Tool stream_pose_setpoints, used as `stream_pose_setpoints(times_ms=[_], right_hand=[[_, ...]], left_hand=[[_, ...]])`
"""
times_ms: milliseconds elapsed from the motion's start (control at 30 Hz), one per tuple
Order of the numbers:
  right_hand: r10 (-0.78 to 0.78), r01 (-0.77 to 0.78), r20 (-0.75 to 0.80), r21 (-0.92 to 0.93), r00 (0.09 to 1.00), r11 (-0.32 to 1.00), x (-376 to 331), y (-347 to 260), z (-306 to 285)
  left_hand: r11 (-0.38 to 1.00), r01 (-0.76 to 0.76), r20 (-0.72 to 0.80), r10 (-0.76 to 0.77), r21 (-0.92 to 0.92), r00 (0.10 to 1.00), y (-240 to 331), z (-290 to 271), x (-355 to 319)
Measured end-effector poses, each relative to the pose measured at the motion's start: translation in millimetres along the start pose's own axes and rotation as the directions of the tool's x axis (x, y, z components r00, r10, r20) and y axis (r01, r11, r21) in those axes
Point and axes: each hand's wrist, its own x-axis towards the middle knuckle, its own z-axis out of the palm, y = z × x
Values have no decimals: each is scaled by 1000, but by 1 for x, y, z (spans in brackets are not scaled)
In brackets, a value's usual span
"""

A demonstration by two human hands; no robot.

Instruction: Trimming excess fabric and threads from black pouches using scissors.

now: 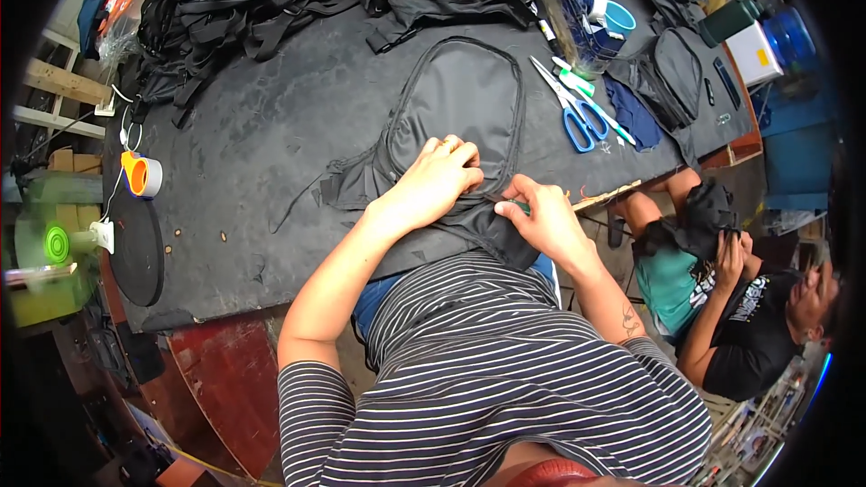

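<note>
A black backpack [465, 99] lies on the dark table in front of me, its rounded zippered panel facing up and its straps spread toward my body. My left hand [437, 176] is closed on the lower edge of that panel, fingers curled into the fabric. Close beside it, my right hand [544, 221] pinches a small green-handled tool against the same edge. Most of the tool is hidden by the fingers, so its exact kind does not show.
Blue-handled scissors [582, 122] lie to the right, near a clear plastic container [582, 27] and a dark blue cloth [634, 113]. Black bags [253, 9] are piled at the back. A tape roll [142, 176] sits far left. A co-worker [749, 307] sits at right, handling black fabric.
</note>
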Motion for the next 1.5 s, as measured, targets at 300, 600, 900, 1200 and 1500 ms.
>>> stream_pose_setpoints(times_ms=[300,600,900,1200,1500], right_hand=[[-46,44,-40,-43,998,998,4,-9,12],[-79,78,-28,-56,996,995,10,-11,15],[65,-9,-351,159,934,987,11,15,-5],[-43,153,-267,409,963,899,19,26,44],[-126,239,-215,656,968,716,17,18,43]], left_hand=[[986,-30,-110,48,161,993,-2,15,-6],[991,-26,-120,41,131,992,-3,16,-7],[841,176,-779,-540,-512,318,-42,2,-35],[789,540,-471,-611,-294,636,-53,-11,-41],[881,322,-712,-471,-347,521,-10,-44,-13]])
